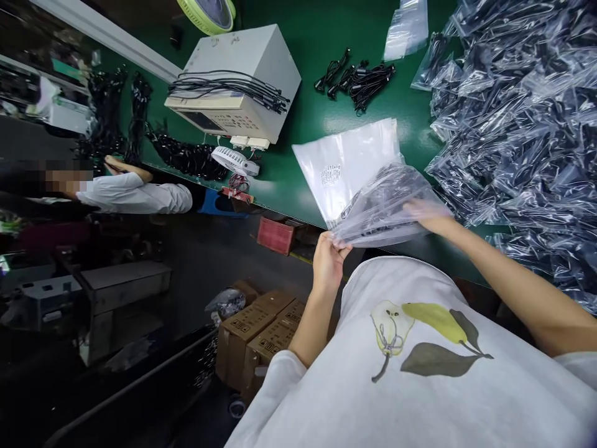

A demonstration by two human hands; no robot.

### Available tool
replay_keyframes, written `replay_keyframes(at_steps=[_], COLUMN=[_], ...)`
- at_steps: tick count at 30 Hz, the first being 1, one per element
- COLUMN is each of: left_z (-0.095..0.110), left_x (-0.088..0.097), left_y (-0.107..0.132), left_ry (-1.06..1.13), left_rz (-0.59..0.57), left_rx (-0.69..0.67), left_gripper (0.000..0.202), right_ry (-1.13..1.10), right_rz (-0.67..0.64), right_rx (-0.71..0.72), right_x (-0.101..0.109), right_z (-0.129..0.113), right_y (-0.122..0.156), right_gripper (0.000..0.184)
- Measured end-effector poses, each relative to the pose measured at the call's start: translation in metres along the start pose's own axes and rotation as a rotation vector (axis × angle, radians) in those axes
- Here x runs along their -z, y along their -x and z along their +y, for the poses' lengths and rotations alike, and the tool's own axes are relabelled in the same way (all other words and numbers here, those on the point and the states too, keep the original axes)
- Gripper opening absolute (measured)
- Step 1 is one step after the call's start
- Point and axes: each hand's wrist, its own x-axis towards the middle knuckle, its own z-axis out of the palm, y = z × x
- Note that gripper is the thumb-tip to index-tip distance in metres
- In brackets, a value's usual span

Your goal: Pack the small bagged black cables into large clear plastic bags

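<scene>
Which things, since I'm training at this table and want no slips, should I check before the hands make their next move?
1. Left hand gripping the clear bag: ok, fingers pinch its edge.
2. Right hand gripping that bag: cannot tell, motion blur.
3. Bag's mouth closed: cannot tell.
4. Label uncovered: ok, though too small to read.
5. Loose cables away from both hands: ok, they lie farther back on the table.
6. Plenty of room beside the right hand: not ok, the pile of bags lies close by.
</scene>
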Motion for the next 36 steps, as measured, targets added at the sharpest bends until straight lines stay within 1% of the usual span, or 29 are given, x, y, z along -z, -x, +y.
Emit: replay_keyframes(at_steps=[1, 3, 4, 5, 7, 8, 10, 11, 12, 13, 14, 16, 17, 19, 20, 21, 22, 23, 24, 25, 26, 27, 28, 30, 31, 32, 33, 34, 36], left_z=[0.008, 0.02, 0.024, 0.028, 0.035, 0.04, 0.049, 0.054, 0.059, 0.063, 0.067, 0.075, 0.081, 0.097, 0.106, 0.115, 0.124, 0.13, 0.132, 0.13, 0.122, 0.108, 0.089, 0.037, 0.007, -0.023, -0.051, -0.077, -0.118], left_x=[-0.007, -0.017, -0.02, -0.022, -0.022, -0.02, -0.013, -0.008, -0.004, 0.001, 0.006, 0.015, 0.018, 0.021, 0.018, 0.013, 0.004, -0.009, -0.026, -0.047, -0.073, -0.101, -0.131, -0.193, -0.221, -0.247, -0.268, -0.286, -0.311], left_y=[-0.002, -0.004, -0.005, -0.006, -0.008, -0.009, -0.012, -0.013, -0.013, -0.012, -0.011, -0.008, -0.006, -0.004, -0.005, -0.007, -0.011, -0.017, -0.025, -0.036, -0.05, -0.066, -0.084, -0.123, -0.141, -0.158, -0.173, -0.184, -0.201], left_ry=[0.036, 0.037, 0.008, -0.035, -0.145, -0.204, -0.343, -0.434, -0.544, -0.673, -0.811, -1.044, -1.112, -1.148, -1.128, -1.097, -1.064, -1.038, -1.025, -1.03, -1.058, -1.113, -1.197, -1.415, -1.532, -1.632, -1.689, -1.695, -1.704], left_rz=[0.0, 0.011, 0.025, 0.045, 0.109, 0.15, 0.216, 0.222, 0.201, 0.147, 0.06, -0.18, -0.321, -0.62, -0.748, -0.846, -0.902, -0.909, -0.878, -0.836, -0.803, -0.809, -0.883, -1.072, -1.123, -1.15, -1.162, -1.182, -1.223], left_rx=[-0.024, -0.083, -0.127, -0.184, -0.341, -0.442, -0.615, -0.652, -0.643, -0.593, -0.514, -0.338, -0.265, -0.142, -0.101, -0.087, -0.107, -0.155, -0.224, -0.303, -0.377, -0.44, -0.498, -0.644, -0.721, -0.797, -0.887, -0.916, -0.935], left_gripper=[0.017, 0.022, 0.024, 0.027, 0.034, 0.036, 0.037, 0.035, 0.033, 0.03, 0.025, 0.019, 0.019, 0.028, 0.036, 0.043, 0.046, 0.044, 0.039, 0.036, 0.036, 0.036, 0.034, 0.034, 0.039, 0.051, 0.062, 0.066, 0.064], right_ry=[0.123, 0.391, 0.488, 0.537, 0.555, 0.536, 0.482, 0.462, 0.449, 0.441, 0.428, 0.39, 0.357, 0.22, 0.123, 0.024, -0.056, -0.087, -0.048, 0.054, 0.204, 0.37, 0.517, 0.72, 0.777, 0.81, 0.827, 0.831, 0.807], right_rz=[-0.087, -0.281, -0.362, -0.421, -0.515, -0.559, -0.601, -0.599, -0.59, -0.582, -0.578, -0.576, -0.567, -0.539, -0.512, -0.462, -0.377, -0.258, -0.109, 0.054, 0.198, 0.29, 0.322, 0.298, 0.277, 0.265, 0.264, 0.272, 0.306], right_rx=[0.054, 0.219, 0.309, 0.389, 0.535, 0.602, 0.697, 0.719, 0.721, 0.708, 0.685, 0.636, 0.615, 0.584, 0.554, 0.499, 0.412, 0.302, 0.176, 0.06, -0.024, -0.081, -0.109, -0.113, -0.105, -0.096, -0.09, -0.089, -0.107], right_x=[0.009, 0.023, 0.027, 0.03, 0.029, 0.026, 0.016, 0.009, 0.002, -0.004, -0.009, -0.014, -0.012, 0.003, 0.016, 0.032, 0.049, 0.065, 0.08, 0.091, 0.097, 0.099, 0.095, 0.079, 0.069, 0.06, 0.052, 0.047, 0.043], right_z=[0.003, 0.004, 0.0, -0.006, -0.024, -0.035, -0.057, -0.065, -0.071, -0.074, -0.074, -0.07, -0.065, -0.055, -0.048, -0.04, -0.029, -0.015, 0.001, 0.019, 0.039, 0.059, 0.078, 0.111, 0.123, 0.133, 0.141, 0.146, 0.152], right_y=[0.015, 0.044, 0.058, 0.072, 0.096, 0.106, 0.122, 0.128, 0.133, 0.137, 0.141, 0.148, 0.151, 0.156, 0.155, 0.152, 0.145, 0.135, 0.122, 0.107, 0.091, 0.075, 0.062, 0.044, 0.04, 0.04, 0.043, 0.047, 0.06], right_gripper=[0.049, 0.055, 0.054, 0.048, 0.031, 0.027, 0.029, 0.029, 0.028, 0.027, 0.026, 0.026, 0.027, 0.03, 0.032, 0.035, 0.037, 0.04, 0.043, 0.045, 0.045, 0.045, 0.046, 0.05, 0.051, 0.05, 0.049, 0.047, 0.043])
